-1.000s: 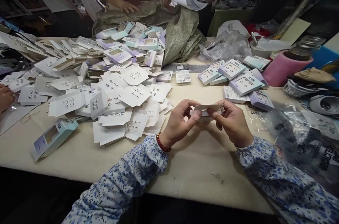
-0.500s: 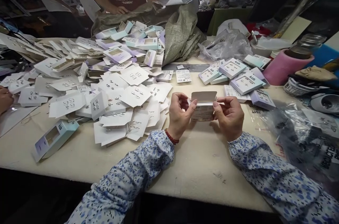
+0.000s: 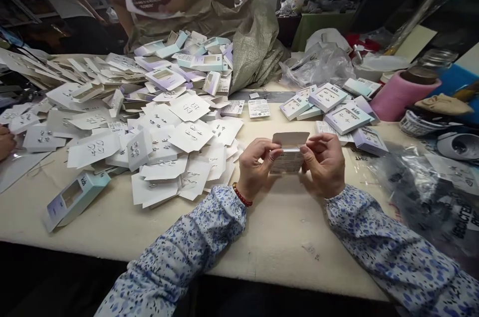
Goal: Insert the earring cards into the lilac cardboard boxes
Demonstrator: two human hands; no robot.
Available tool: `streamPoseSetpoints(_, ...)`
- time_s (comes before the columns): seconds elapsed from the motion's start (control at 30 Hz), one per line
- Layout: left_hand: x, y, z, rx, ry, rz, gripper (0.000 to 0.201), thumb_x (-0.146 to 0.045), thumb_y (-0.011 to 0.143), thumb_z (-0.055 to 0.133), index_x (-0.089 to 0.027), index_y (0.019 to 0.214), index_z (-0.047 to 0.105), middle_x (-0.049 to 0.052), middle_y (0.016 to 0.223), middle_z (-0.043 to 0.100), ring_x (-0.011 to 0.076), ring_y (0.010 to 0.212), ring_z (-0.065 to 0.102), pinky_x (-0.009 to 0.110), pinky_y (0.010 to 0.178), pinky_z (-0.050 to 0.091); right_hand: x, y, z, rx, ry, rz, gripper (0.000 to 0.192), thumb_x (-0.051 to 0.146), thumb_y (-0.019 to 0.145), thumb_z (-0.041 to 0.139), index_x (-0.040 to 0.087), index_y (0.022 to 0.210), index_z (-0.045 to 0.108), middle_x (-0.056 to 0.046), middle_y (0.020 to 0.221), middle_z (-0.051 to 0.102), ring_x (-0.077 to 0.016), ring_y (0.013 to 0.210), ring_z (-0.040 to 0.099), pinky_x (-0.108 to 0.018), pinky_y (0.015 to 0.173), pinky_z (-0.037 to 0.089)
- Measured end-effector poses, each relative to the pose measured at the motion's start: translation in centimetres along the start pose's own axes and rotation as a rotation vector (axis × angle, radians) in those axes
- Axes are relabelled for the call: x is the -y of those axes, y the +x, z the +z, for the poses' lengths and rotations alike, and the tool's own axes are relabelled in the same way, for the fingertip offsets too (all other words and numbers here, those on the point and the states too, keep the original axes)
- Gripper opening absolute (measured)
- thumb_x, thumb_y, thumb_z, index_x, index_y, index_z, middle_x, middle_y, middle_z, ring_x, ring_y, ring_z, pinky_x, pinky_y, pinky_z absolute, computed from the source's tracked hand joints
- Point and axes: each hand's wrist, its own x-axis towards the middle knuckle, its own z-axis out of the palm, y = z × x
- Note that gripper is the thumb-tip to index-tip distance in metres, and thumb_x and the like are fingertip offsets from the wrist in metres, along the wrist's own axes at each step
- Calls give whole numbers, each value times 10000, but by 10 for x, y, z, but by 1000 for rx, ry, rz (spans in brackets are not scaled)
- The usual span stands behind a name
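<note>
Two hands hold one small box (image 3: 287, 156) above the table (image 3: 262, 237), at centre view. The left hand (image 3: 254, 164) pinches its left edge; the right hand (image 3: 325, 162) pinches its right edge. The top flap stands open. A card pile (image 3: 168, 142) lies at 10 o'clock, stacked boxes (image 3: 337, 110) at 1 o'clock.

Landmark: the small box (image 3: 288, 157) held above the table (image 3: 262, 237). Nearer than the box, the tabletop lies bare to its front edge, open for a hand. Left of the box, a heap of white cards (image 3: 168, 142) blocks the way. Right and beyond it, stacked kids boxes (image 3: 337, 107) crowd close. Far right, crumpled plastic bags (image 3: 422, 187) cover the surface. Beyond the box, loose labels (image 3: 258, 107) lie before a grey-green sack (image 3: 258, 52).
</note>
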Motion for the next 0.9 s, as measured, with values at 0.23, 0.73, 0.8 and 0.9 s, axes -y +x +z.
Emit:
streamPoseSetpoints(0.23,-1,-3,-6,97,103,136,147,-294,962,625,-178,941,711,66,920,726,161,902,689,284,739,591,4,1,-3,95,29,18,323,547,948,584,233,1013,629,40,626,500,-100,458,458,-236,390,417)
streamPoseSetpoints(0.73,0,-7,-3,73,20,-56,231,-297,950,641,-207,1116,509,10,932,637,95,723,622,211,639,535,33,16,-18,348,114,336,391,542,780,784,160,859,753,-25,701,673,-108,520,581,-248,450,548)
streamPoseSetpoints(0.8,2,-5,-3,101,-74,-87,325,-319,935,667,-214,1183,486,7,936,624,88,699,607,202,619,524,31,15,-18,335,112,316,374,514,784,788,161,907,765,-29,718,692,-115,525,592,-252,445,551)
streamPoseSetpoints(0.9,-2,0,-4,210,-142,-128,306,-366,937,660,-191,1176,579,44,977,659,103,718,603,216,627,510,29,15,-19,338,103,285,337,466,802,783,167,956,781,-40,778,724,-116,562,612,-246,471,566)
